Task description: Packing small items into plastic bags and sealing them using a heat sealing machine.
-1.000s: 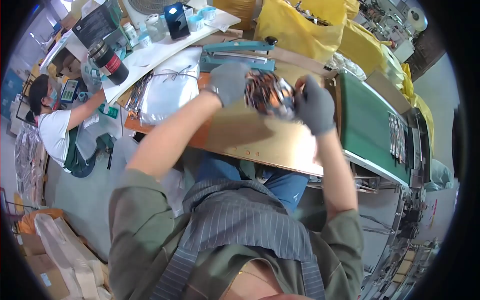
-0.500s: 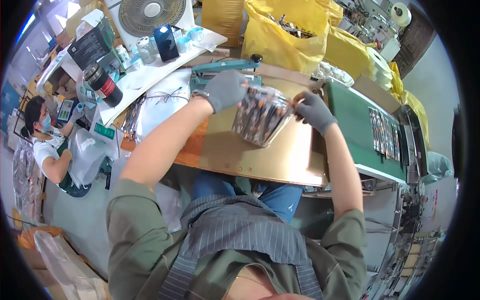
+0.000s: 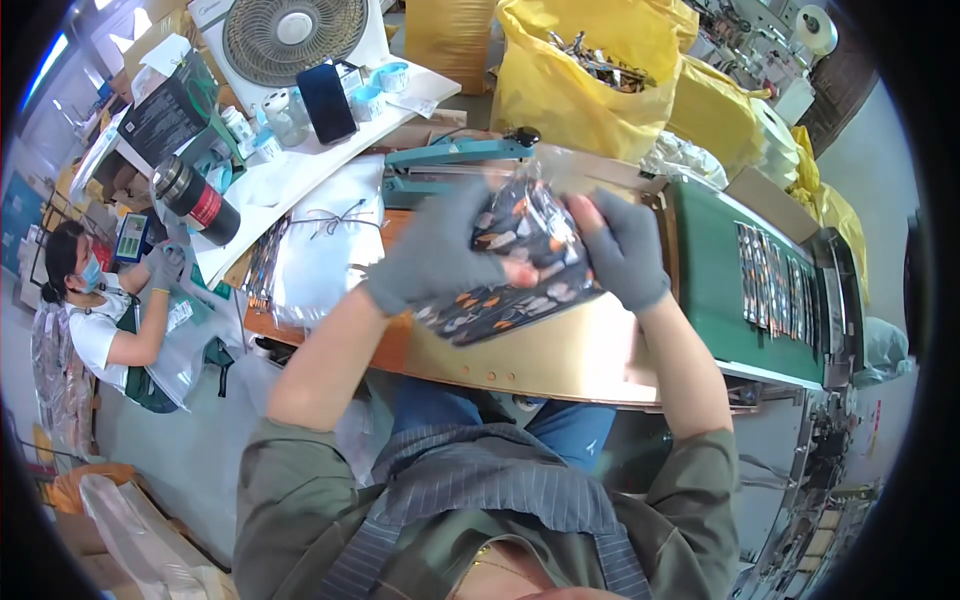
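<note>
Between my two grey-gloved hands is a clear plastic bag with dark contents patterned in orange and white, tilted above the board. My left hand grips the bag's left side, its bare thumb tip lying across the front; motion blurs the fingers. My right hand is closed on the upper right side, thumb up, with its other fingers partly hidden. The bag's top is crinkled. Just beyond my left hand stands a teal lever-arm device. A stack of clear bags with eyeglasses on it lies to its left.
To the right is a green conveyor belt carrying a row of dark patterned packets. Yellow sacks stand behind the board. A white shelf holds a flask, a phone and a fan. A co-worker sits at left.
The bag has come nearer and turned, so its broad patterned side shows. My left hand has moved down to its left side, and my right hand now grips closer around it.
</note>
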